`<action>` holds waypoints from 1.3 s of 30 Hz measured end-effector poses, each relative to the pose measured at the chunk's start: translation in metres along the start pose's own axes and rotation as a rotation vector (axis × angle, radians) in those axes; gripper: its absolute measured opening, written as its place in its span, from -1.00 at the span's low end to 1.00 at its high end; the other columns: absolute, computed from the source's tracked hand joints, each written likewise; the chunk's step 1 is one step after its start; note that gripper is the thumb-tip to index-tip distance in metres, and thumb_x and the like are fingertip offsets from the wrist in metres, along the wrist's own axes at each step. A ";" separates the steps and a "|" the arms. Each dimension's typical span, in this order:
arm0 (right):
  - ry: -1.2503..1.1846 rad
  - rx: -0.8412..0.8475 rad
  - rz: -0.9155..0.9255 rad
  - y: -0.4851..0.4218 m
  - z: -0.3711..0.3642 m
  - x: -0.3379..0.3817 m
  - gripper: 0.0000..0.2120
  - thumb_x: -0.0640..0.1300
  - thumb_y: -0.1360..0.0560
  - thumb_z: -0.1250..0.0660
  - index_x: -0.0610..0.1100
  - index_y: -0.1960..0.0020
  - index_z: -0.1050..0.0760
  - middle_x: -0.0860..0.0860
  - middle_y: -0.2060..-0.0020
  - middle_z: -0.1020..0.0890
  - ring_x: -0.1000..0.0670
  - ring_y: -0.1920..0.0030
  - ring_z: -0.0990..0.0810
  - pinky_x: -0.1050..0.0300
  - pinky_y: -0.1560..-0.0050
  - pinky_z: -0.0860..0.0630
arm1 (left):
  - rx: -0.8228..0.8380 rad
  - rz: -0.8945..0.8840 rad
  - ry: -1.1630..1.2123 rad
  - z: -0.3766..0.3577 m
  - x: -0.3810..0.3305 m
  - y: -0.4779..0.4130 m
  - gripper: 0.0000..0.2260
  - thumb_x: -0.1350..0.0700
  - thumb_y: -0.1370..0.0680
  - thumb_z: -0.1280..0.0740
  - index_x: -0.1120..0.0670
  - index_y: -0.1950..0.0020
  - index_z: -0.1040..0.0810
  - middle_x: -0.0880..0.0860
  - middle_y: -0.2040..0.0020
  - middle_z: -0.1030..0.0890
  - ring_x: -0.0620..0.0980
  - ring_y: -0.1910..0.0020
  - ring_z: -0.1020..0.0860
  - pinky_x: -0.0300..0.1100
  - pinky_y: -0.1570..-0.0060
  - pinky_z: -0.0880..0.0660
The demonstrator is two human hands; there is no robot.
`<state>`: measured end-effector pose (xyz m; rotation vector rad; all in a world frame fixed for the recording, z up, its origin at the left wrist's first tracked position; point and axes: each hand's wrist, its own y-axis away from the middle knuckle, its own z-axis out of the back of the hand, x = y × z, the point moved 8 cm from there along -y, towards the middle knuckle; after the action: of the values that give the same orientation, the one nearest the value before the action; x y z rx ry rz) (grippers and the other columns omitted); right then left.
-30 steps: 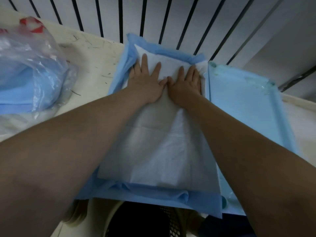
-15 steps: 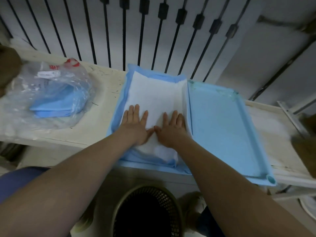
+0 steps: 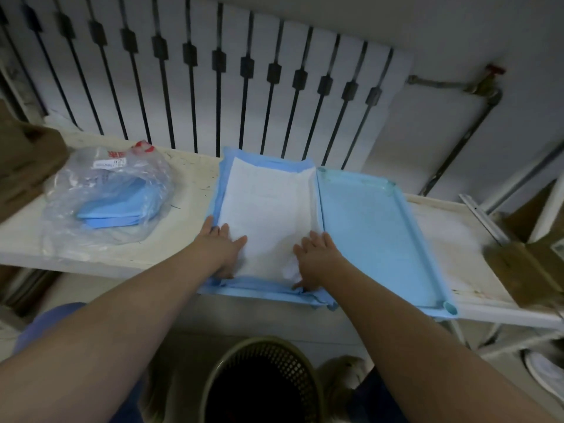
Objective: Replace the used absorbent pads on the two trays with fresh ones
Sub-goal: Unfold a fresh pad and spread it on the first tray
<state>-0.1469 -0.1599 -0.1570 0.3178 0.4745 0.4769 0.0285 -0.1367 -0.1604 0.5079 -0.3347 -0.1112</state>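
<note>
A fresh pad (image 3: 265,206), white with a blue border, lies spread in the left tray on the white shelf. My left hand (image 3: 222,245) rests flat on the pad's near left side, fingers straight. On the near right side my right hand (image 3: 317,254) lies flat too, its thumb down at the pad's blue front edge. To the right stands the second tray (image 3: 406,239), light blue and bare, with no pad in it. A clear plastic bag (image 3: 106,190) holding several folded blue pads sits at the left of the shelf.
A perforated waste basket (image 3: 262,383) stands on the floor just below the shelf (image 3: 183,184). Brown cardboard (image 3: 27,166) lies at the far left and a brown box (image 3: 525,270) at the right end. A radiator (image 3: 213,87) lines the wall behind.
Both hands slid back along the pad toward its near end and moved apart, the left to the left side and the right to the right side. The view pulled back.
</note>
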 end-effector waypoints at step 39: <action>-0.469 -0.217 -0.292 -0.183 0.041 -0.050 -0.40 0.10 -0.63 0.11 -0.22 -0.55 0.09 -0.16 -0.55 0.05 -0.22 -0.53 0.10 -0.10 -0.51 0.18 | -0.402 0.066 0.510 0.073 0.033 -0.172 -0.46 -0.08 -0.66 0.10 0.12 -0.57 0.17 0.12 -0.57 0.21 0.11 -0.54 0.22 0.03 -0.51 0.19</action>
<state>-0.0990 -0.3464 -0.1773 0.1389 0.0075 0.1561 0.0306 -0.3254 -0.1764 0.1141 0.1713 0.0183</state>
